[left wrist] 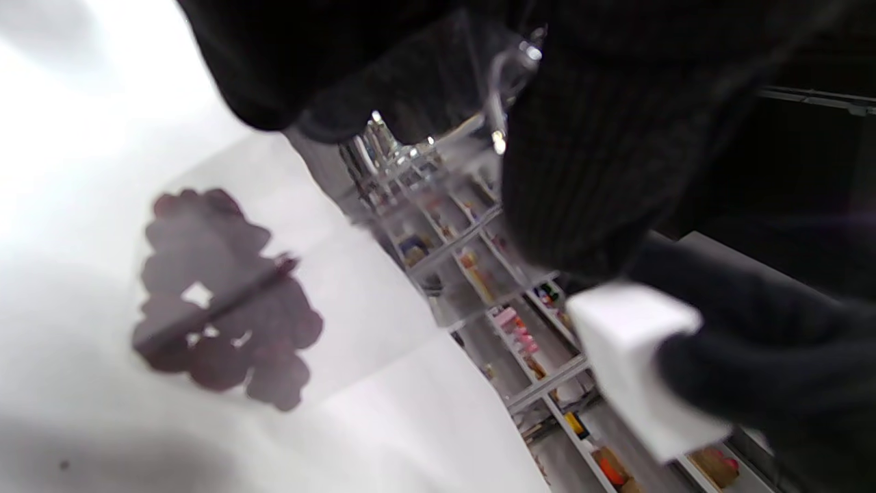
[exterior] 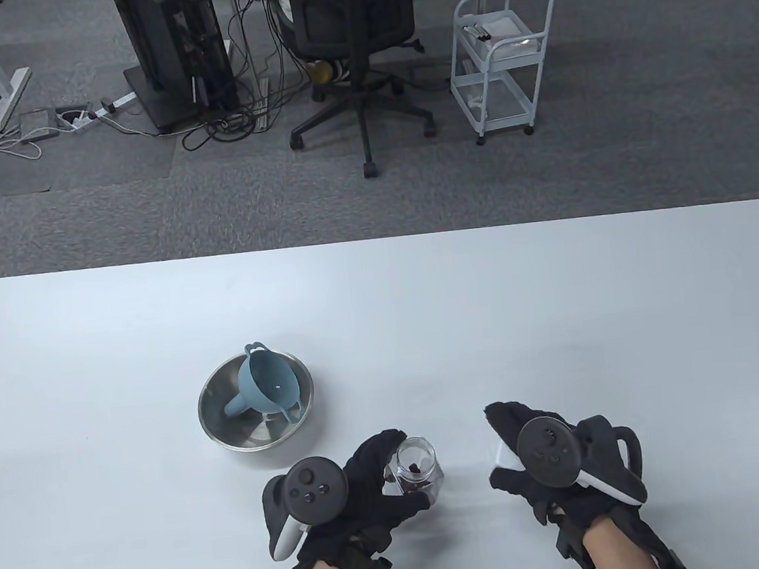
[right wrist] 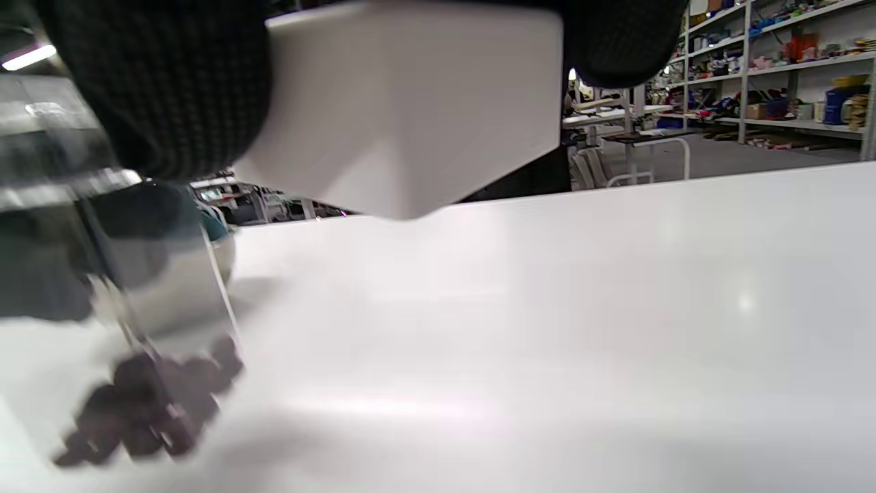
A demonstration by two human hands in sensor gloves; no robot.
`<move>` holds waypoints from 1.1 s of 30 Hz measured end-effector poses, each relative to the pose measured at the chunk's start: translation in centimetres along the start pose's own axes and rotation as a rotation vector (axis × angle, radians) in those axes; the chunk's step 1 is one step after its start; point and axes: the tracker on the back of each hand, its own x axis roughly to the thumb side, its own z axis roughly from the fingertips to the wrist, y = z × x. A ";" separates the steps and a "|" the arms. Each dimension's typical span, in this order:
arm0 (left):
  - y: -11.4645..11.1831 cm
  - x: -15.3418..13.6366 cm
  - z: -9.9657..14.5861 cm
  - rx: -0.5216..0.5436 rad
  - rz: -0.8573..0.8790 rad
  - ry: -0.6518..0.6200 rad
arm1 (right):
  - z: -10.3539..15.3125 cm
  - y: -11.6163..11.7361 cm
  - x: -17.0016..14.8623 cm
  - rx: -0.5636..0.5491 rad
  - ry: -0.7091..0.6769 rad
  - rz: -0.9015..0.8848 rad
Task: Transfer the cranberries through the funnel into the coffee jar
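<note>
A clear glass coffee jar stands near the table's front edge, open at the top, with dark cranberries at its bottom. My left hand grips the jar from its left side. My right hand holds the jar's white square lid just above the table, to the right of the jar and apart from it. The blue funnel lies on its side in a steel bowl farther left. The left wrist view shows the cranberries and the lid. The right wrist view shows the lid and the jar.
The white table ends at its far edge, with an office chair, a white cart and cables on the floor beyond. The steel bowl shows dimly behind the jar in the right wrist view.
</note>
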 end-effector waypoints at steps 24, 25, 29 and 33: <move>0.3 0.1 0.2 -0.025 0.082 -0.034 | -3.6 -0.2 11.1 0.155 -0.305 0.050; 0.3 0.1 0.2 -0.027 0.078 -0.033 | -3.6 -0.2 11.1 0.158 -0.309 0.047; 0.2 0.3 0.3 -0.014 0.082 -0.042 | -3.5 0.0 11.5 0.153 -0.305 0.097; -0.2 0.6 0.3 -0.001 0.045 -0.060 | -3.7 0.1 11.9 0.122 -0.202 0.212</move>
